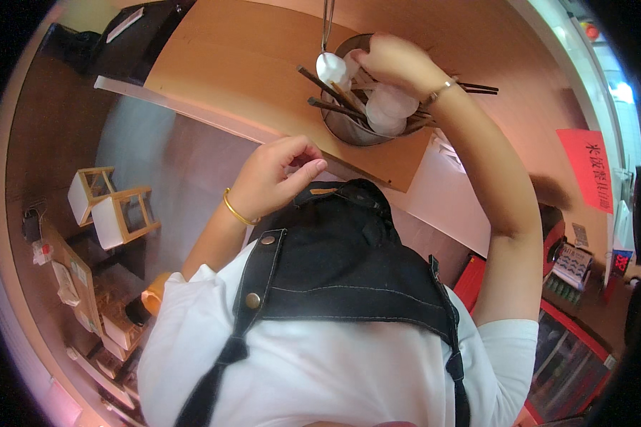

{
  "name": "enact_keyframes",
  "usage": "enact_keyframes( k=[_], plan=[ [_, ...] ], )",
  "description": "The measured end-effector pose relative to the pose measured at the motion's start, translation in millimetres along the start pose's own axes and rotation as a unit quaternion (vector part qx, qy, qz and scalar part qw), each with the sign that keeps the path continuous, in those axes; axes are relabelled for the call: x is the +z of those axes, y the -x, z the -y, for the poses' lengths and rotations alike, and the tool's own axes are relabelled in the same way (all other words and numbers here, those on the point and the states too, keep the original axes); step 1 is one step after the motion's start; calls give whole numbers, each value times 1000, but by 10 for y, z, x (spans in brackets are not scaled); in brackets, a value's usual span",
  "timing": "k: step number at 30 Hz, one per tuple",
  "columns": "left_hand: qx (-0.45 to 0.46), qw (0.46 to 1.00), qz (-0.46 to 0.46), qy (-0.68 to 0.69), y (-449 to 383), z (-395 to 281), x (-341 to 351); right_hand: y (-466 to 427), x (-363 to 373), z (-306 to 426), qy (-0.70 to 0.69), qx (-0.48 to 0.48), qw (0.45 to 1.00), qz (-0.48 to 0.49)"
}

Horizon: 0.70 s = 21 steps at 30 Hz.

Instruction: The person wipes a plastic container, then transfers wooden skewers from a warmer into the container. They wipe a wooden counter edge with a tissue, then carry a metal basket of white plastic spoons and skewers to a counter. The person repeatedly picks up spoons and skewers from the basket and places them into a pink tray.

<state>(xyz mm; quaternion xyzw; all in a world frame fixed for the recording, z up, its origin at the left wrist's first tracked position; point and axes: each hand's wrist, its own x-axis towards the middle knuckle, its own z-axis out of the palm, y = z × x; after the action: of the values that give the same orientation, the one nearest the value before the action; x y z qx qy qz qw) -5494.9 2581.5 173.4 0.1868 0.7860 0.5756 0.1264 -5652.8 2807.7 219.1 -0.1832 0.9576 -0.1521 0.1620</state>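
Note:
A round metal container (pixel 347 128) stands on a tan board and holds wooden chopsticks (pixel 339 107) and rounded white utensils (pixel 390 109), possibly spoons. My right hand (pixel 400 61) bends down into its far side. One fingertip is by a pale piece among the utensils, but most of the fingers are hidden, so I cannot tell what they grip. Thin metal handles (pixel 327 26) rise near a white rounded piece (pixel 331 66) on the container's left. My left hand (pixel 286 171), loosely curled with nothing visible in it, hovers in front of the board's near edge.
Beneath the container lies the tan board (pixel 229 69). A black object (pixel 133 40) sits at its far left end. Down on the left are wooden-framed boxes (pixel 123 219). On the right hangs a red sign (pixel 587 171) with writing, above a red-framed case (pixel 571 357).

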Motion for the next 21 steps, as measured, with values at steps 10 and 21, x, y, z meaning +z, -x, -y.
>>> enact_keyframes(
  k=[10, 21],
  plan=[
    [54, 996, -1, 71, -57, -405, -96, 172, -443, 52, -350, 137, 925, -48],
    [227, 935, -215, 164, -596, -949, -45, 1197, -767, 591, -770, -57, 627, -105]
  ],
)
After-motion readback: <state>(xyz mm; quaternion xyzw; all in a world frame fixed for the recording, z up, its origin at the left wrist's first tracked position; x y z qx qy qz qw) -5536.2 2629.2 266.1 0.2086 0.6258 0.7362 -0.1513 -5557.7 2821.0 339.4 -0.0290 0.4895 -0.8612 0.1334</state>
